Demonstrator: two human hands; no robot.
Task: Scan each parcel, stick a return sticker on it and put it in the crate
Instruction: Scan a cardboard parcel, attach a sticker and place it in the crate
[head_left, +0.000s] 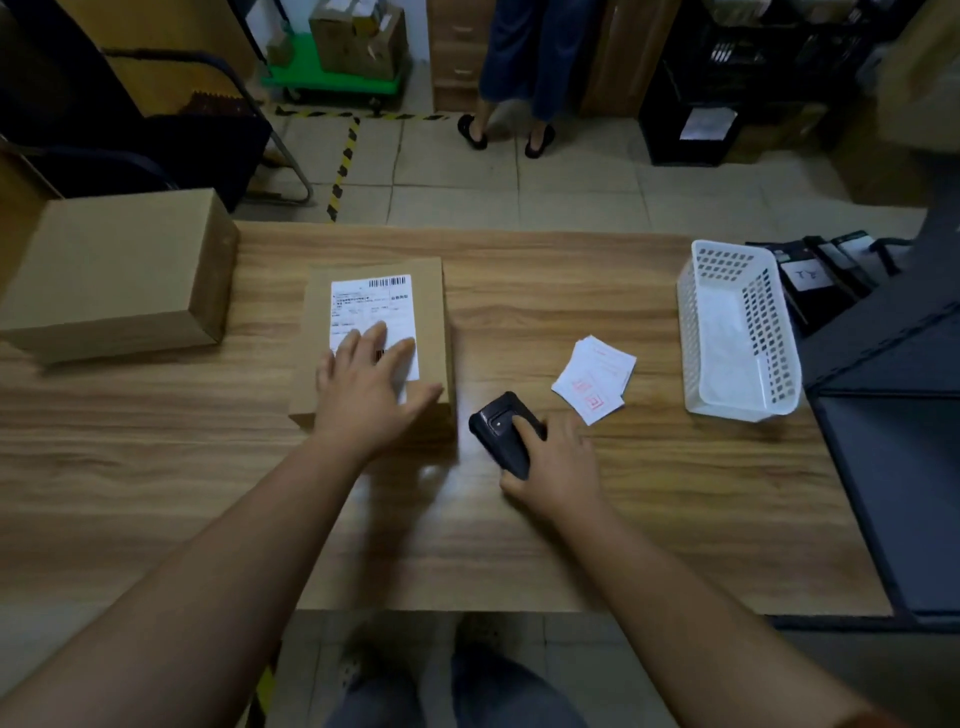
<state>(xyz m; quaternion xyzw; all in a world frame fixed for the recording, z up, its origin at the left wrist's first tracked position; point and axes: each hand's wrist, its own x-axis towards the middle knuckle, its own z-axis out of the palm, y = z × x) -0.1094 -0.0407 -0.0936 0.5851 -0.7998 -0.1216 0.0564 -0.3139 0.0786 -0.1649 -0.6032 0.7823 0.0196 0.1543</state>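
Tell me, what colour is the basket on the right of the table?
White, with perforated sides; the basket shows clearly in the head view.

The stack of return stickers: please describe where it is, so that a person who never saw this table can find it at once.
Start at the white perforated plastic basket near the right end of the wooden table. Just left of it, lying apart on bare wood, is the loose stack of small white paper stickers. Only these carry red printed marks; the small black handheld scanner under the right hand lies nearer the person.
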